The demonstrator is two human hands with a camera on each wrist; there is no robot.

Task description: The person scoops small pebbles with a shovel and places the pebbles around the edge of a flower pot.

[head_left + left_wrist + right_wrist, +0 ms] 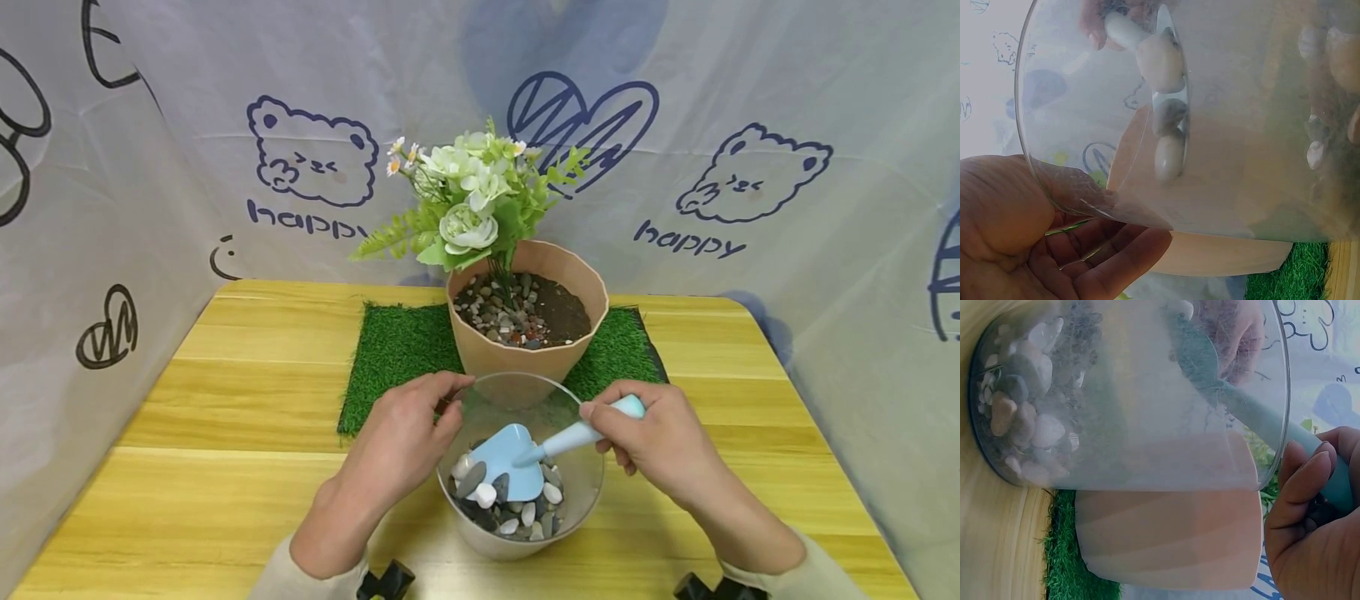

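Observation:
A clear container (pixel 495 546) stands on the table with grey and white pebbles (pixel 530 512) in its bottom. At its left rim, my left hand (pixel 401 437) holds the edge between thumb and fingers. My right hand (pixel 654 429) grips the handle of a light blue toy shovel (pixel 513 462), whose blade is inside the container. A few stones (pixel 1169 156) lie on the blade, as the left wrist view shows through the clear wall. The right wrist view has the shovel handle (pixel 1254 412) crossing the rim into the curled fingers.
Behind the container, a peach flowerpot (pixel 517 362) holds soil, pebbles and white artificial flowers (pixel 472 187). It stands on a green turf mat (pixel 397 358) on the wooden table (pixel 247 433). A printed cloth (pixel 420 58) hangs behind and at the sides.

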